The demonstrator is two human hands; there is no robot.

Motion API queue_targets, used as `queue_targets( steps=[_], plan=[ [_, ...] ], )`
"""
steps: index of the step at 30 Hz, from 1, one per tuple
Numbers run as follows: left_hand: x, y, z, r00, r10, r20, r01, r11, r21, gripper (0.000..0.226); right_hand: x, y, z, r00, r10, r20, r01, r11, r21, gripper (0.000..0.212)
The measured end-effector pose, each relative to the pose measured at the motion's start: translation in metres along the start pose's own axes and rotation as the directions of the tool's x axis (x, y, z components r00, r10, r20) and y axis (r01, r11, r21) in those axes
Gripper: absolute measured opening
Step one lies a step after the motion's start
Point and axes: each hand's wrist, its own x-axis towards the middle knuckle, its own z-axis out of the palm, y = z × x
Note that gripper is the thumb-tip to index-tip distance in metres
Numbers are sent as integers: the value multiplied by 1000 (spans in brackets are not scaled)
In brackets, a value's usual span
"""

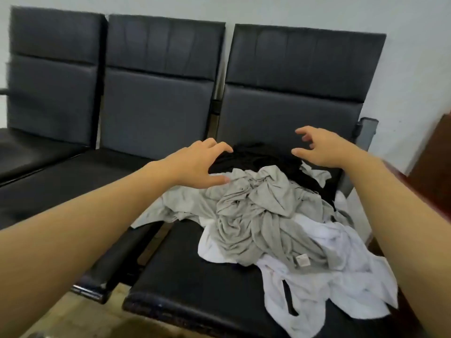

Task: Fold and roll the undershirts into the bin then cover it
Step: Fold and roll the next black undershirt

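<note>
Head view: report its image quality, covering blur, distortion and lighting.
Head view: wide-angle bending bows the chair backs and stretches the forearms at the edges; soft, slightly smeared detail throughout, fingertips of the right hand blurred; even, flat light without glare; black undershirt loses fold detail, white undershirt nearly washes out.

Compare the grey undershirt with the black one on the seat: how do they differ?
The grey undershirt lies in the middle of the pile, nearer the camera; the black undershirt lies at the back by the backrest. The grey one is twisted into knotted folds; the black one's folds are too dark to read. Both hands hover nearer the black one. Both are crumpled and unfolded.
</note>
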Motion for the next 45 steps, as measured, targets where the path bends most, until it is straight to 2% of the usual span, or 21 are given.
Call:
queue_targets(
  steps=[3,7,10,14,17,22,26,28,31,35,38,42,45],
  plan=[
    [57,18,10,999,-31,-32,28,996,-89,75,-2,40,7,995,92,-49,-91,995,34,63],
    [102,50,44,997,-32,-65,17,975,-223,75,-8,72,42,993,112,48,-111,994,-21,60],
    [115,64,66,995,-67,-79,43,961,-273,70,-5,80,61,991,111,79,-112,994,9,54],
    [114,64,85,994,-106,-17,99,963,-252,67,7,79,80,996,90,23,-91,996,27,29],
    [119,57,84,993,-114,-32,102,962,-252,65,15,75,65,992,60,-111,-47,992,115,5],
    [135,70,62,986,-70,-153,26,962,-272,61,10,47,11,930,-127,-345,225,939,260,6],
    [143,82,41,966,-22,-256,-55,955,-290,31,-1,28,-13,886,-204,-417,350,884,310,8],
    [140,84,30,949,-36,-312,-58,956,-286,17,-9,23,-22,873,-196,-447,368,866,339,8],
    [129,78,14,932,-71,-355,-19,970,-243,14,-20,23,-34,854,-121,-507,372,822,430,11],
    [110,65,-8,941,-139,-309,54,961,-270,11,-29,31,-47,832,-45,-553,339,830,442,15],
    [98,54,-24,940,-204,-274,112,941,-319,18,-31,38,-49,832,-18,-554,311,843,439,16],
    [91,54,-45,931,-193,-309,73,929,-363,23,-30,42,-49,823,-26,-567,303,865,401,16],
    [86,61,-57,932,-136,-336,18,943,-331,16,-30,43,-52,815,-17,-579,291,876,384,16]
  ],
)
